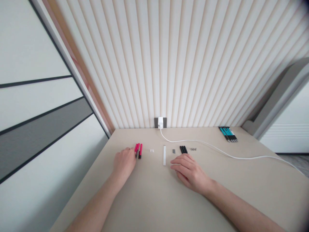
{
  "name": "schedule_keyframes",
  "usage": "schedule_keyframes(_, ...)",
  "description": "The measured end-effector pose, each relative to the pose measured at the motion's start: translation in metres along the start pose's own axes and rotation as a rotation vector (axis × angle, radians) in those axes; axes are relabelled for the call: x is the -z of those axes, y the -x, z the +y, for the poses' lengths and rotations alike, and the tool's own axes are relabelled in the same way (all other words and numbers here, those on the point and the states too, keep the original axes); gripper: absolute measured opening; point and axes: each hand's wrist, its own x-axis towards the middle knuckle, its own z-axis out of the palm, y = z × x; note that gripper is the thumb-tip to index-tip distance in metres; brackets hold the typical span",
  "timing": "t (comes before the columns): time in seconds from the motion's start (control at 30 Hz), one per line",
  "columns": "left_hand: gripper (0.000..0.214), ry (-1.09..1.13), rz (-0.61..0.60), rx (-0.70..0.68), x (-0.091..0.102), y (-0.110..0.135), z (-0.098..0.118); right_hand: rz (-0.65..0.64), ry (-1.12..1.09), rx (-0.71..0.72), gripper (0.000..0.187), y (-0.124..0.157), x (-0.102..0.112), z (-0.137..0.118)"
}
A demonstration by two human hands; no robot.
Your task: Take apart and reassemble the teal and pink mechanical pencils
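Note:
My left hand (124, 162) is at the left of the table, its fingers curled against the leftmost of a few pink pen barrels (140, 150) with black ends. Its fingertips are partly hidden. My right hand (189, 170) rests palm down with fingers loosely spread, holding nothing. Just beyond its fingers lie several black pen grips (183, 149), side by side. Small metal pieces (193, 149), perhaps springs or tips, sit to their right. Between my hands are thin white refills (164, 155), a small grey piece (173, 151) and tiny clear pieces (151, 150).
A row of blue and black pens (228, 134) lies at the back right of the beige table (149, 199). From a white charger (160, 122) in the wall socket, a white cable (205, 142) crosses the table to the right. A ribbed wall panel (166, 64) stands behind.

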Motion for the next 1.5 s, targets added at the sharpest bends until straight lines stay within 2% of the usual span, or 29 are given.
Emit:
schedule_keyframes(0.33,0.042,-0.003,0.024,0.007,0.001,0.001,0.002,-0.001,0.006,-0.013,0.025,-0.001,0.001,-0.002)
schedule_keyframes(0.67,0.038,0.022,-0.015,0.033,0.0,0.0,0.0,0.007,0.01,0.003,0.026,0.0,-0.001,0.0)
schedule_keyframes(1.1,0.035,-0.006,0.012,0.012,-0.003,-0.002,-0.004,-0.009,0.002,-0.009,0.026,0.001,-0.001,-0.001)
schedule_keyframes(1.5,0.033,0.008,-0.025,0.02,-0.007,-0.005,-0.008,-0.02,0.005,-0.005,0.026,0.0,0.0,0.0)
